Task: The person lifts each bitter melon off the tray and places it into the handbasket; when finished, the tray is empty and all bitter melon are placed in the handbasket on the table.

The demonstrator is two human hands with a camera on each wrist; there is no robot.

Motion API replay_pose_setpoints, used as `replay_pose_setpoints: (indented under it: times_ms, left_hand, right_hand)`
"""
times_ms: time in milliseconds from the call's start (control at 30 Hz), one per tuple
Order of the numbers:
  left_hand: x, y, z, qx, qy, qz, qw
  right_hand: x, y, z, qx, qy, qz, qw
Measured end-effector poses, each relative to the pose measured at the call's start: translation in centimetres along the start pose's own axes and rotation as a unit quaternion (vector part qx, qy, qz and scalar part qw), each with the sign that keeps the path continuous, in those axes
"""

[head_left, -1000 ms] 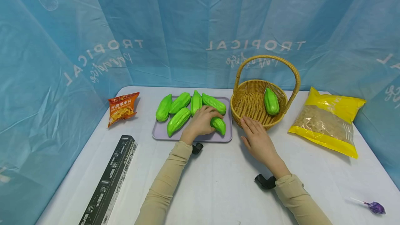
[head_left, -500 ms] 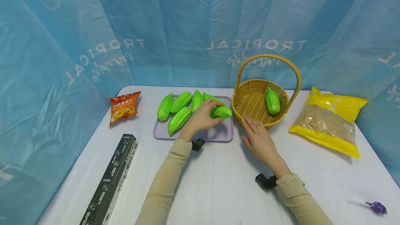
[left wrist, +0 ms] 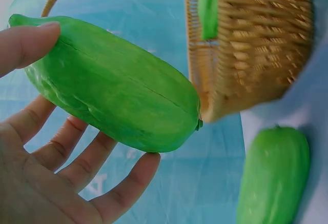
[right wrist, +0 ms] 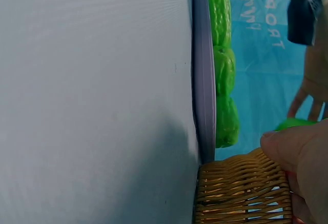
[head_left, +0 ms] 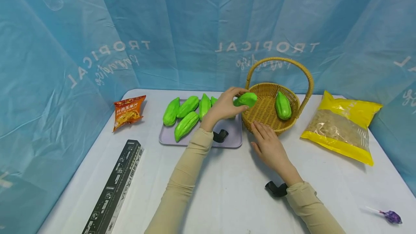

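Note:
In the head view my left hand (head_left: 229, 104) holds a green ridged gourd (head_left: 246, 99) raised at the basket's left rim. The left wrist view shows this gourd (left wrist: 118, 85) between thumb and spread fingertips, its stem end towards the wicker basket (left wrist: 261, 44). Another green gourd (head_left: 283, 106) lies inside the basket (head_left: 264, 116), on its right side. My right hand (head_left: 269, 146) rests on the basket's front rim with its fingers fairly straight. Several more gourds (head_left: 186, 125) lie on the lilac tray (head_left: 227, 140); the left hand partly hides one at the back.
A yellow-edged bag (head_left: 341, 129) lies right of the basket. At the left are an orange snack packet (head_left: 129, 112) and a long black box (head_left: 115, 183). A purple lollipop (head_left: 391, 216) lies near the front right. Blue curtain (head_left: 195, 28) borders the table.
My left hand has lifted the gourd from the tray's right part and carried it up and right to the basket's left rim. The right hand has stayed on the front rim.

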State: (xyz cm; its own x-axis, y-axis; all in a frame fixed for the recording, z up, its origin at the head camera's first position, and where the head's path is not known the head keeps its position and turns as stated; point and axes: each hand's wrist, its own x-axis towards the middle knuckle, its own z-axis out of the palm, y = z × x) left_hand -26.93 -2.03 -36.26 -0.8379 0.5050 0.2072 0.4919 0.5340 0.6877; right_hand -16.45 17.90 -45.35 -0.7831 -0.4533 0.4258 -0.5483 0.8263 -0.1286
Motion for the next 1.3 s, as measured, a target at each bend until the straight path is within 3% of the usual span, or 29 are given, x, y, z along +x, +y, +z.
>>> replay_pose_setpoints:
  times_ms: [233, 433, 567, 700, 800, 867, 933, 1167, 1300]
  left_hand:
    - [2.4, 1.3, 0.8, -0.034, -0.034, -0.014, 0.9987]
    - [4.9, 2.1, 1.5, -0.065, -0.067, -0.084, 0.9921]
    - [6.6, 2.7, 1.7, -0.097, -0.077, -0.133, 0.9833]
    - [8.0, 3.2, 2.0, -0.216, -0.075, -0.203, 0.9520]
    - [8.7, 3.3, 2.4, -0.302, -0.076, -0.255, 0.9154]
    - [9.1, 3.2, 2.8, -0.328, -0.082, -0.277, 0.8993]
    - [9.3, 3.1, 3.1, -0.343, -0.091, -0.298, 0.8860]
    - [9.8, 2.4, 3.9, -0.365, -0.119, -0.345, 0.8563]
    - [10.4, 2.2, 4.3, -0.393, -0.114, -0.372, 0.8331]
  right_hand:
    - [0.0, 0.1, 0.0, 0.001, 0.003, -0.003, 1.000]
    - [0.0, 0.2, 0.1, -0.002, -0.006, -0.005, 1.000]
    - [0.1, 0.2, 0.0, -0.004, -0.008, -0.003, 1.000]
    - [0.0, 0.3, 0.1, -0.006, -0.005, -0.001, 1.000]
    - [0.1, 0.3, 0.1, -0.010, 0.000, -0.001, 1.000]
    - [0.1, 0.3, 0.2, -0.014, 0.003, -0.001, 1.000]
    - [0.2, 0.3, 0.2, -0.018, 0.006, -0.002, 1.000]
    - [0.1, 0.4, 0.2, -0.015, 0.000, -0.008, 1.000]
    - [0.1, 0.6, 0.1, -0.015, -0.001, -0.007, 1.000]
